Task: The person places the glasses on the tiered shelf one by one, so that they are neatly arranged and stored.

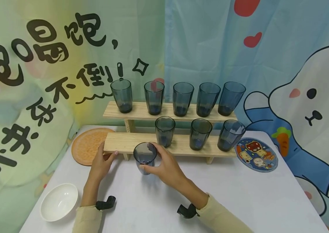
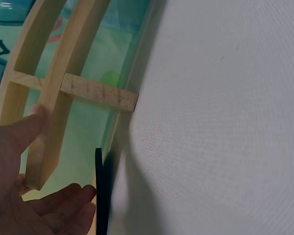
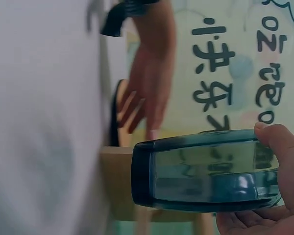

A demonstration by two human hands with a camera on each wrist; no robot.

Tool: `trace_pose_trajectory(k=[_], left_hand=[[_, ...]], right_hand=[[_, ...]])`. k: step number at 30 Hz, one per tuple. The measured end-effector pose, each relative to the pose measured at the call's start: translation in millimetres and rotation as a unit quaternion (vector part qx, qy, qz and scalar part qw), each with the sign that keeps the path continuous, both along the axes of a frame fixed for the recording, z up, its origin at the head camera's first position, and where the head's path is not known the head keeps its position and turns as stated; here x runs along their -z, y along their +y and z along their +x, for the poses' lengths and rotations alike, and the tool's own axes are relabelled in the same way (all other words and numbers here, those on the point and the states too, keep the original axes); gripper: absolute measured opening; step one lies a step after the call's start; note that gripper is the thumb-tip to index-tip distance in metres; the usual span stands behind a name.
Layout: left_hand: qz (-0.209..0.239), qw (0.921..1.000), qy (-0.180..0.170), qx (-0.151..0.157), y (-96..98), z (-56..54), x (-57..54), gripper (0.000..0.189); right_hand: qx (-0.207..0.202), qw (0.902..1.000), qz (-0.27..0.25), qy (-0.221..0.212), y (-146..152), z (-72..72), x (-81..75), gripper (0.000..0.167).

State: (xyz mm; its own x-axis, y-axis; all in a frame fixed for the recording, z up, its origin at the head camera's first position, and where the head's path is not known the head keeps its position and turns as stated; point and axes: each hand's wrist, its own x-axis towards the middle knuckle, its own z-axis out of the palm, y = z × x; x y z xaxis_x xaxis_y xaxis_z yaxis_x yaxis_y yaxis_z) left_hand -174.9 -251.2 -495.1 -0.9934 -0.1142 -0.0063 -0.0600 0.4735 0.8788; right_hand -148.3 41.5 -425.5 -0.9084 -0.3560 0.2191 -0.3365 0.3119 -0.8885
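My right hand (image 1: 167,168) holds a blue-tinted drinking glass (image 1: 144,158) near its rim, thumb on one side and fingers on the other. The glass is in front of the lower board; in the right wrist view the glass (image 3: 210,169) looks clear-walled with a thick dark base. At the left end of the two-tier wooden shelf (image 1: 121,139), my left hand (image 1: 101,165) grips the lower board between thumb and index finger. The left wrist view shows that thumb (image 2: 29,128) on the wood, the other fingers loosely bent below. Three similar glasses (image 1: 200,134) stand on the lower board.
Several more glasses (image 1: 183,98) line the upper board (image 1: 138,106). A round orange mat (image 1: 87,145) lies at left behind my left hand, and a white bowl (image 1: 59,202) sits nearer. A round cartoon mat (image 1: 256,155) is right of the shelf. A printed curtain (image 1: 205,38) hangs behind.
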Motion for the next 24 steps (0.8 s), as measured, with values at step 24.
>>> trace_pose_trajectory(k=[24], left_hand=[[-0.004,1.0000,0.001,-0.003,0.8,0.6,-1.8,0.082]], right_hand=[[0.031,0.9975,0.018,0.061,-66,-66.4,-45.7,0.083]])
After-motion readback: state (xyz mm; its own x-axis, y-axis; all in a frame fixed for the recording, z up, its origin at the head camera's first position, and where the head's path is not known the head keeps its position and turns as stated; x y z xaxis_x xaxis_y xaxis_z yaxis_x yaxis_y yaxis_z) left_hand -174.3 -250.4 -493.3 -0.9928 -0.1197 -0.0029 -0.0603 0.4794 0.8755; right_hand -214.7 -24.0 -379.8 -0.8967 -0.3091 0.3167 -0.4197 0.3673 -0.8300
